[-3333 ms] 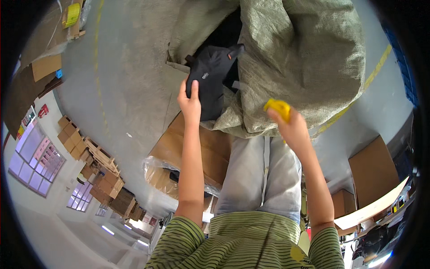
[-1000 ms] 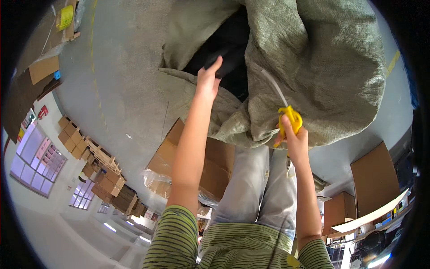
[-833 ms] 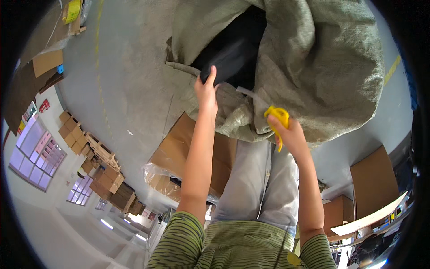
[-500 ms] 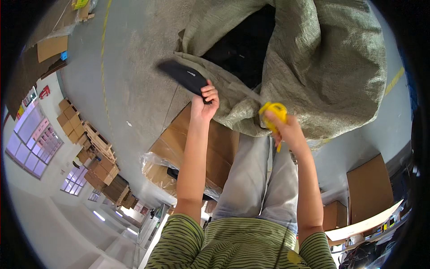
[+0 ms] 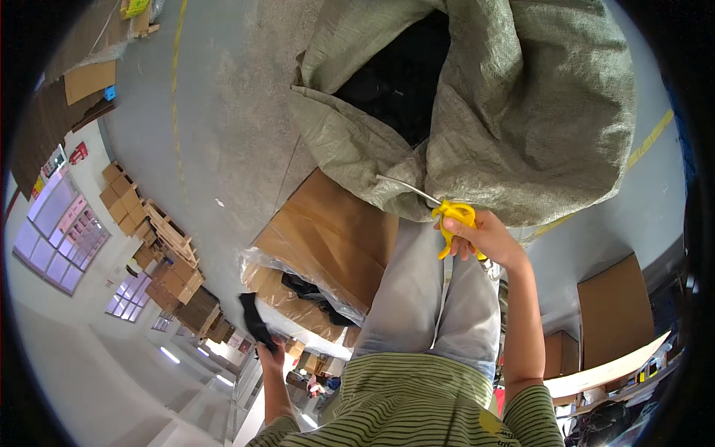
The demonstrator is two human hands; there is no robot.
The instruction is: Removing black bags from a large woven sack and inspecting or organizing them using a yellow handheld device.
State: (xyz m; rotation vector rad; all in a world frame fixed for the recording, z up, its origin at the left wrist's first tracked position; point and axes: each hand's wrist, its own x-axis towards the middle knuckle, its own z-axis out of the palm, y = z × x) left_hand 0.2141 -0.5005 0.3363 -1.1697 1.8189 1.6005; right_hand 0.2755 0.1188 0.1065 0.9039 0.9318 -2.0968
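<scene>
My left hand [image 5: 271,353], low at the left, is closed around the end of a long flat black piece [image 5: 255,322], blurred, whose kind I cannot make out. That piece is held up just left of an open cardboard box [image 5: 328,223] lined with clear plastic. Black items [image 5: 309,294] lie inside the box. In front of my legs, my right hand [image 5: 479,235] grips a yellow air blow gun [image 5: 456,214]. Its thin metal nozzle points left, across the lower edge of a big woven sack [image 5: 536,112]. The sack's mouth gapes over a dark inside.
Grey floor with a yellow line [image 5: 176,97] runs along the left. Stacked cartons [image 5: 121,201] and wooden pallets [image 5: 170,232] stand by the far left wall. On the right are a brown cardboard panel [image 5: 617,309] and a cluttered bench [image 5: 607,369].
My left hand has swung down and left with the black piece, from beside the sack to beside the box. My right hand has lowered slightly, still holding the blow gun.
</scene>
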